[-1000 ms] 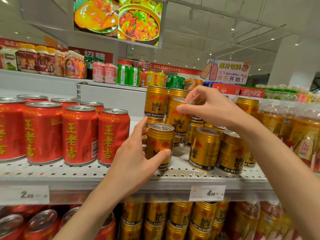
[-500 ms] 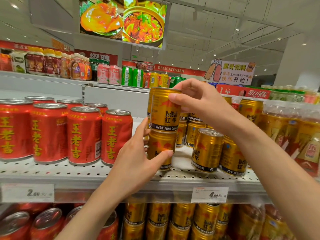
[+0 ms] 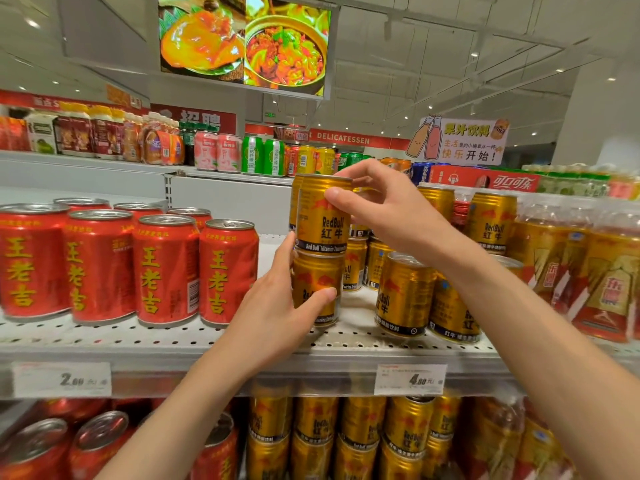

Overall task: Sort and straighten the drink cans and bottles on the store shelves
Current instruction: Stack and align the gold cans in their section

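Two bare arms, nothing worn.

Both forearms come up from the bottom edge uncovered, with no sleeve reaching into sight on either. The left hand (image 3: pixel 277 317) and the right hand (image 3: pixel 388 209) are bare too: no glove, ring, watch or band shows at the fingers or wrists. The nails look short and plain, unpainted as far as one can see.

Gold can (image 3: pixel 322 216) stacked on gold can (image 3: pixel 317 285)
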Tool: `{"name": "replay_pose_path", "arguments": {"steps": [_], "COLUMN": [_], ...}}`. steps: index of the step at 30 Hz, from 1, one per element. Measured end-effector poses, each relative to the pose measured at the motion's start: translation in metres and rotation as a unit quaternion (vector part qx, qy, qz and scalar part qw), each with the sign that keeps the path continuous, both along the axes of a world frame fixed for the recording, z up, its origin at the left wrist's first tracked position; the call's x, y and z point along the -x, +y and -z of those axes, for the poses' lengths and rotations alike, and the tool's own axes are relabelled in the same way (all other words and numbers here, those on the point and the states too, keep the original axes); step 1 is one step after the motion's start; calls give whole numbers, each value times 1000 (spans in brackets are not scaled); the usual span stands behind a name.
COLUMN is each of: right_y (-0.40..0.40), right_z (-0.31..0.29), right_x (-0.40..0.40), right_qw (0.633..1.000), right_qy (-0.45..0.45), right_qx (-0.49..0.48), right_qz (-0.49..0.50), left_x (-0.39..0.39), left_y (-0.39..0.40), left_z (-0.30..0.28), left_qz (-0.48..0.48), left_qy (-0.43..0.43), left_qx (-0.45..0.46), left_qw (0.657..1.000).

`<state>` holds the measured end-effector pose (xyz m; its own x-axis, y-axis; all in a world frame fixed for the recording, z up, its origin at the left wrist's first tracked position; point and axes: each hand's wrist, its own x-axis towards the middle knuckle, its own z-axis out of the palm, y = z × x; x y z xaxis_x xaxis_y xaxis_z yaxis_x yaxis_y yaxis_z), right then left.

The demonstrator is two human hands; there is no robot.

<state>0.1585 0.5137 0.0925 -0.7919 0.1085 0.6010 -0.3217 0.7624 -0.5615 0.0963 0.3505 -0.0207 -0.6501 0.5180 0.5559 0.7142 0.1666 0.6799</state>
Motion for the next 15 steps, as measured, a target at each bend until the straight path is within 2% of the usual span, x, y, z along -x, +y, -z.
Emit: {"name": "replay_pose_path", "arguments": {"steps": [5,9,11,15], "right_y": [-2,10,24,36], "right_z": [5,2,2,13], "right_x": [-3,-26,-43,-69], "right_qw": [1000,994,976,912], "right_qy": [1,-55,-93,-213], "right_qx": [-8,-84,-170,-292], "right_qz": [0,45,103,195], "left_x": [0,-4,-5,-6], "left_y": [-1,-4,-4,-3], "left_z": [2,3,3,3], "left_qz": [9,-6,-12,-23], "left_qy": [-10,9,9,19], "left_qx": [0,-4,-4,2], "left_qw": [1000,1000,1000,1000]}}
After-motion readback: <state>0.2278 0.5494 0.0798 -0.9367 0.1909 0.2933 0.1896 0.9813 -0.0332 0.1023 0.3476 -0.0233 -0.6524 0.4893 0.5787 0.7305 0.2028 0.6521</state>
